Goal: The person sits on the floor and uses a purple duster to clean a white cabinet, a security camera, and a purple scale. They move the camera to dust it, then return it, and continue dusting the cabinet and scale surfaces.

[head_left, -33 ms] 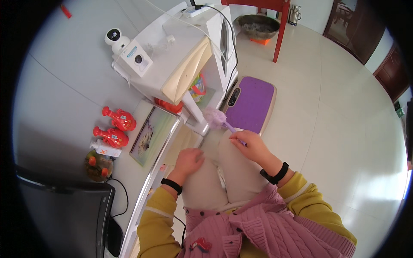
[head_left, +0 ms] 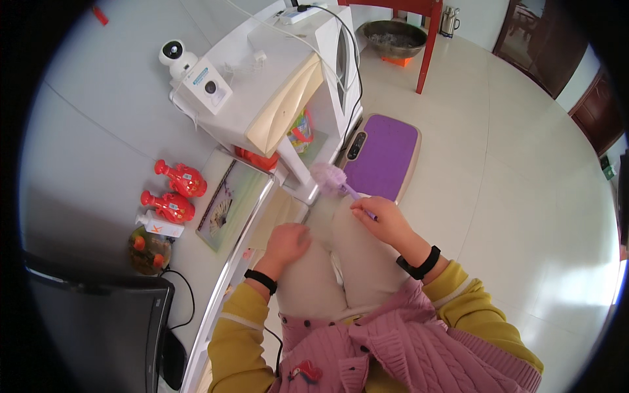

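Note:
My right hand (head_left: 383,221) is closed round the lilac handle of a small fluffy duster (head_left: 329,178), above my right thigh. The duster's pale purple head points away from me, near the lower corner of a white cabinet (head_left: 303,190); I cannot tell whether it touches the cabinet. On my left thigh rests my left hand (head_left: 287,244), palm down with nothing in it, its fingertips partly out of sight. Black bands circle both wrists.
At left, a low white stand bears two red vases (head_left: 182,181), a white bottle (head_left: 160,224), a fan-painted panel (head_left: 226,203) and a black screen (head_left: 98,327). A white camera (head_left: 175,56) and its box (head_left: 208,86) top the cabinet. A purple vibration plate (head_left: 381,157) lies ahead.
The duster's head has shifted very slightly to the right with my right hand. My left hand stays on my thigh.

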Available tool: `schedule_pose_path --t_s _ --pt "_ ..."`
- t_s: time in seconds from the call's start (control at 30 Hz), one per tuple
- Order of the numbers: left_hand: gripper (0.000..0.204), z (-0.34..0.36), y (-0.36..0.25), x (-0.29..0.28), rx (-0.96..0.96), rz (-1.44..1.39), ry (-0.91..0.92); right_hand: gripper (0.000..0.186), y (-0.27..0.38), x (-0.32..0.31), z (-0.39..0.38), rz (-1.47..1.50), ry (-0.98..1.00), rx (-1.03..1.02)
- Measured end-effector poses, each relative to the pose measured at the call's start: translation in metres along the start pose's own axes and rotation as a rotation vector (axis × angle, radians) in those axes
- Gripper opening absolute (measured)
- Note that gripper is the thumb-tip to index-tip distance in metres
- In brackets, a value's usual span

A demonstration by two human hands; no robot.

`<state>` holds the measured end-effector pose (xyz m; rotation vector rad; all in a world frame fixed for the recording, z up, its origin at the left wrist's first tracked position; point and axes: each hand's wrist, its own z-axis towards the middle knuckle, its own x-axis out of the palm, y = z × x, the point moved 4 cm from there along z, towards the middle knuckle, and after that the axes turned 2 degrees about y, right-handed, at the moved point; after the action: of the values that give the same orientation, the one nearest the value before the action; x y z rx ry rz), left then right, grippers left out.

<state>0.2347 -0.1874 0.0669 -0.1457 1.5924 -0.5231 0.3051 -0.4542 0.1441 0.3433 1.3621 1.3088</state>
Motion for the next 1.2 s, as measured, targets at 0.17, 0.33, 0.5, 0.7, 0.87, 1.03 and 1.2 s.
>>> schedule_pose_path --t_s 0.17,0.33,0.5,0.7,0.87,1.03,1.2 --pt "0.029 0.001 0.004 -0.003 -0.014 -0.005 0.010 0.013 -0.009 -0.009 -0.002 -0.014 -0.058 0.046" --pt "0.033 -0.003 0.019 -0.001 -0.067 -0.016 0.064 0.018 -0.019 -0.032 -0.012 0.013 -0.100 0.237" --pt "0.034 -0.008 0.031 -0.002 0.010 -0.120 0.049 0.032 -0.016 -0.059 -0.032 0.140 -0.183 0.456" --pt "0.037 0.002 0.033 0.008 0.134 -0.162 0.056 0.040 0.014 -0.082 -0.038 0.296 -0.348 0.560" --pt "0.041 0.026 0.024 0.016 0.167 -0.196 0.130 0.036 0.045 -0.097 -0.043 0.424 -0.439 0.486" --pt "0.043 0.041 0.020 0.026 0.163 -0.179 0.279 0.042 0.042 -0.115 -0.057 0.573 -0.524 0.498" --pt "0.046 0.069 0.032 0.032 -0.071 -0.501 0.511 0.055 0.005 -0.145 -0.073 0.804 -0.580 0.401"
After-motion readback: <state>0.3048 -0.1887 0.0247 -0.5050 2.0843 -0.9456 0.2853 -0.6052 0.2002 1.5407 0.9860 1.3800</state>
